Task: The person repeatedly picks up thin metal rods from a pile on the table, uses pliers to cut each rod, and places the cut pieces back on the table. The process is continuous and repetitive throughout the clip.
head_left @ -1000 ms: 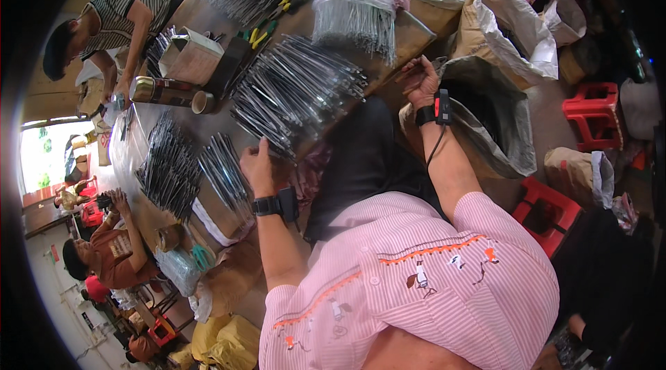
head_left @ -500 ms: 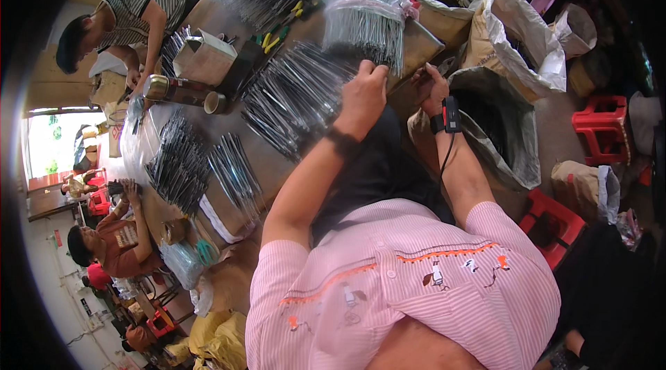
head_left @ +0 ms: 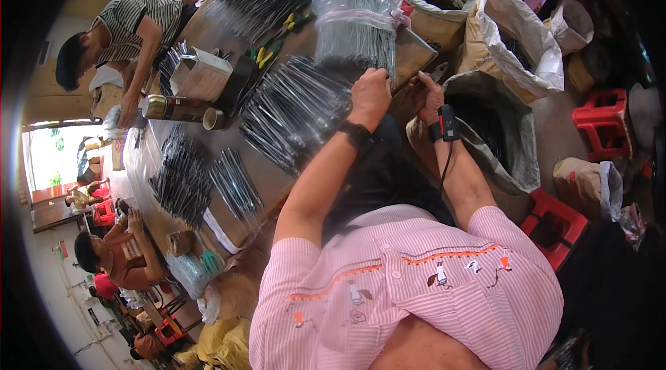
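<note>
Far to your left, a clear, crinkled bag (head_left: 187, 273) hangs low beside the desk (head_left: 417, 52); its contents are too blurred to tell. Next come a broad, tangled pile (head_left: 179, 174) of thin dark strips and a narrower pile (head_left: 236, 179). Beyond them sit a shiny coppery flask (head_left: 175, 108), a round cup (head_left: 213, 118) with a dark inside, and a pale, boxy bin (head_left: 201, 79).

In front of you the main strips (head_left: 295, 113) fan out, glossy and straight, just left of your left hand (head_left: 371, 96). Above that hand, a clear bundle bag (head_left: 357, 30) wraps upright grey strips. Your left hand's fingers are pinched together; your right hand (head_left: 427, 99) is half curled near it. You cannot tell whether either grips a strip.

Just right of your right hand, a wrinkled grey sack (head_left: 522, 170) gapes over a dark mass. Behind it, a tan sack (head_left: 480, 54) with a white lining holds dark stuff too.
</note>
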The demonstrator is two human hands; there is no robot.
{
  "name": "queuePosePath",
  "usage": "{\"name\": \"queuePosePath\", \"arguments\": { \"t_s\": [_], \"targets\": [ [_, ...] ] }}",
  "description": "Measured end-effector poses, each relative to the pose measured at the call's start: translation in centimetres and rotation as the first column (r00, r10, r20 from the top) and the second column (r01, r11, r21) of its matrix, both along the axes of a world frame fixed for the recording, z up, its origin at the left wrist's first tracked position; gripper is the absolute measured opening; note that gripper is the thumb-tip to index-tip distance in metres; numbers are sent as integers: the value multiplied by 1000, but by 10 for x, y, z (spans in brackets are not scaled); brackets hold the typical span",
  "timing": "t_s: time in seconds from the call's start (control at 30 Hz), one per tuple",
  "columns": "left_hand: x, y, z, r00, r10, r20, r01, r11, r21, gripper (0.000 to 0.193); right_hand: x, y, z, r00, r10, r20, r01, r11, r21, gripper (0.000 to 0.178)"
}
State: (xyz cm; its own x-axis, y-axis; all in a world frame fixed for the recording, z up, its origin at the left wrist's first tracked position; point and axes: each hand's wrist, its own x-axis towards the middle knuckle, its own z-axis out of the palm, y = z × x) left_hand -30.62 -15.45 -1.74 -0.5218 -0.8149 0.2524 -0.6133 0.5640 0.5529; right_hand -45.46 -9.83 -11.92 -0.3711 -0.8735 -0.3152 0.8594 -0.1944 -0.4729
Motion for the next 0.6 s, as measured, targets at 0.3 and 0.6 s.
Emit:
{"name": "queuePosePath", "arguments": {
  "t_s": [0.3, 0.6],
  "targets": [
    [30, 5, 27, 967, 157, -202, -156, 987, 19, 15, -1, 33, 48, 999, -21, -42, 16, 992, -125, 4],
    [107, 62, 65, 740, 483, -469, -33, 722, 691, 12, 46, 86, 90, 948, 229, -220, -225, 973, 43, 20]
  ]
}}
